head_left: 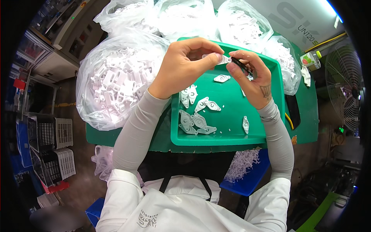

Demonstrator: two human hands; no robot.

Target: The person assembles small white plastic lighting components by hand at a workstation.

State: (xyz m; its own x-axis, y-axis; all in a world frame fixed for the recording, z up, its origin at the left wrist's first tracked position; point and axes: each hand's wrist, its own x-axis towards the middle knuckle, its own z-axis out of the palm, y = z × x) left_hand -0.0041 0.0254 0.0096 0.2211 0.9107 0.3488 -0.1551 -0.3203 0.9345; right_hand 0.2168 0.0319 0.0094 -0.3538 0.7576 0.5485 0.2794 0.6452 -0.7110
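Over the far part of a green tray [235, 102], my left hand [181, 67] pinches a small white plastic part [225, 60] between thumb and fingers. My right hand [253, 77] is closed around a slim black hand tool [240, 65], whose exact kind I cannot make out. Its tip meets the right end of the part, or comes very near it. Below my hands, several similar flat white plastic pieces [199, 120] lie in the tray's left half, some overlapping. One single piece [245, 125] rests near the right side, another [222, 78] farther back. Tiny white scraps are scattered between them.
Clear bags of white plastic parts [119, 83] stand left of and behind the tray. A blue bin [251, 176] of thin white offcuts sits below the table edge. At the right are a bottle [311, 60], a dark flat object [292, 110] and a fan [348, 87].
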